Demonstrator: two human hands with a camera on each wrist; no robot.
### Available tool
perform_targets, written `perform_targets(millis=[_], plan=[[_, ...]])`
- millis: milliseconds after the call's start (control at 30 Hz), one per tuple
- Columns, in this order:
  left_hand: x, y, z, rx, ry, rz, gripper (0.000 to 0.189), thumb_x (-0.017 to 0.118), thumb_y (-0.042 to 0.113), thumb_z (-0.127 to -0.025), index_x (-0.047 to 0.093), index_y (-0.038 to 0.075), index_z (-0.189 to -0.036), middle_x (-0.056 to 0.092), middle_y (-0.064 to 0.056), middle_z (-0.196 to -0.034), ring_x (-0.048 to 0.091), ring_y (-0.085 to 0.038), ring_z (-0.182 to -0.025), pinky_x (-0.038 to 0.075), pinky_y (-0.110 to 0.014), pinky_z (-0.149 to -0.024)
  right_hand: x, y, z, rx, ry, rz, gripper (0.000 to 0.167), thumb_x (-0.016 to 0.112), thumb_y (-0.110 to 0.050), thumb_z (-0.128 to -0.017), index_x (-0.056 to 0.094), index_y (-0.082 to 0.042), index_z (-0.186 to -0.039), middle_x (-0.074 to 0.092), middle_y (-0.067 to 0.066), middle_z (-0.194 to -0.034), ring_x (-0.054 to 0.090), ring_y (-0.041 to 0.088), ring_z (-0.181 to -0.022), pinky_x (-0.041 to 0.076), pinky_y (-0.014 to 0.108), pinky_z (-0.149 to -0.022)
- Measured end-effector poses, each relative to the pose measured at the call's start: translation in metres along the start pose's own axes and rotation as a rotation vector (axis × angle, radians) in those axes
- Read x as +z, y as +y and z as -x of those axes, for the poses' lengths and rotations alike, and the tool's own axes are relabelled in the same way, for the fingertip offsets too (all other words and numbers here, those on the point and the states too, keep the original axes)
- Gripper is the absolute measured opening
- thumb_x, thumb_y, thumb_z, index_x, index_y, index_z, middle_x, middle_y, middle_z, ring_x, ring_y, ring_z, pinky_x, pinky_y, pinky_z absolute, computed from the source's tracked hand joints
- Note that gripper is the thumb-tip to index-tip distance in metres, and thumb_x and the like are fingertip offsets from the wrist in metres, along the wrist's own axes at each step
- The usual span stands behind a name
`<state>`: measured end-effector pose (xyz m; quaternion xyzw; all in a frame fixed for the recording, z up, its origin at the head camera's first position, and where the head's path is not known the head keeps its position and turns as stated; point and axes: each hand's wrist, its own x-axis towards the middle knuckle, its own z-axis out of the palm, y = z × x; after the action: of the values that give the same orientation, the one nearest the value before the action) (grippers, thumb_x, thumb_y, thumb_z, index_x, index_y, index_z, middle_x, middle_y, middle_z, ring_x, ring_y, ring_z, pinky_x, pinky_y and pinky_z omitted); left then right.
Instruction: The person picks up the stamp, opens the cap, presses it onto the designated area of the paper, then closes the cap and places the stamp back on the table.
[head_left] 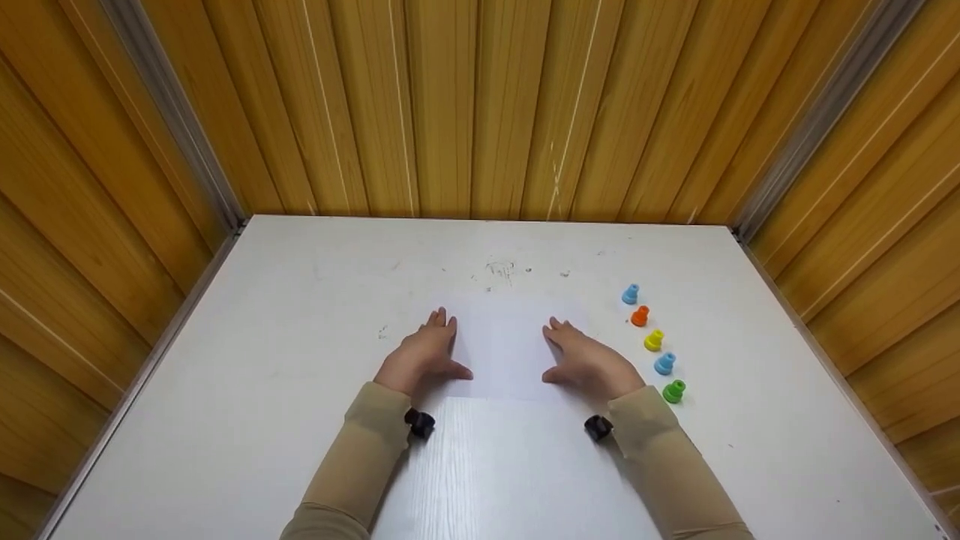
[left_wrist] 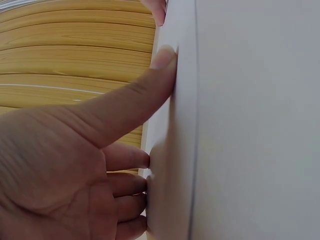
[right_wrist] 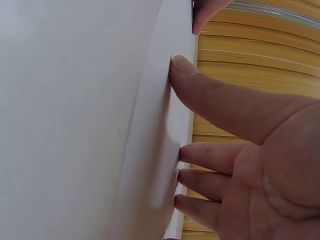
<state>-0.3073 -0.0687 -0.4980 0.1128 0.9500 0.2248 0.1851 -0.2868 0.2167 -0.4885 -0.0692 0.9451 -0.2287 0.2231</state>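
Observation:
A white sheet of paper [head_left: 501,352] lies flat on the white table, between the two hands. My left hand [head_left: 426,351] touches the sheet's left side, its thumb [left_wrist: 162,62] and fingertips resting on the surface with the fingers spread apart. On the opposite side my right hand [head_left: 589,361] does the same, its thumb [right_wrist: 186,67] and fingertips pressing down on the paper. Neither hand grips anything. The sheet's near edge runs as a thin line in both wrist views.
Right of the right hand stands a row of small stepped pegs: a blue one [head_left: 631,294] farthest back, then orange [head_left: 640,316], yellow [head_left: 654,340], another blue [head_left: 665,364] and green [head_left: 674,391]. Wood-patterned walls [head_left: 480,112] enclose the table [head_left: 300,300] behind and at both sides.

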Motion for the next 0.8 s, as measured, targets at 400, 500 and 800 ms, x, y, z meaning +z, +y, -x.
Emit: perform_targets(millis=[400,500,800], plan=[[0.002,-0.002,-0.001,0.014,0.005,-0.007,0.113,0.089,0.043,-0.079,0.023,0.004,-0.163,0.005,-0.019,-0.173,0.007,-0.035,-0.162,0.017,-0.053,-0.131,-0.057,0.041,0.022,-0.197,0.101,-0.278,0.053,0.075,-0.025,-0.095,0.060,-0.007,-0.143,0.061,0.017,-0.147,0.059,0.035,-0.136,0.047,0.049,-0.116],[0.002,-0.003,-0.002,0.023,0.004,-0.019,0.114,0.088,0.044,-0.079,0.023,0.004,-0.163,0.005,-0.020,-0.173,0.007,-0.035,-0.162,0.017,-0.052,-0.132,-0.081,0.064,0.043,-0.249,0.098,-0.367,0.041,0.074,-0.023,-0.096,0.068,-0.003,-0.132,0.069,0.018,-0.134,0.071,0.026,-0.120,0.057,0.032,-0.104],[0.001,-0.003,-0.001,0.026,0.000,-0.013,0.113,0.088,0.044,-0.080,0.023,0.003,-0.163,0.005,-0.021,-0.173,0.007,-0.037,-0.161,0.019,-0.054,-0.131,-0.089,0.130,0.083,-0.156,0.246,-0.584,0.052,0.078,-0.026,-0.093,0.065,0.003,-0.134,0.076,0.004,-0.123,0.074,0.006,-0.105,0.055,0.013,-0.094]])
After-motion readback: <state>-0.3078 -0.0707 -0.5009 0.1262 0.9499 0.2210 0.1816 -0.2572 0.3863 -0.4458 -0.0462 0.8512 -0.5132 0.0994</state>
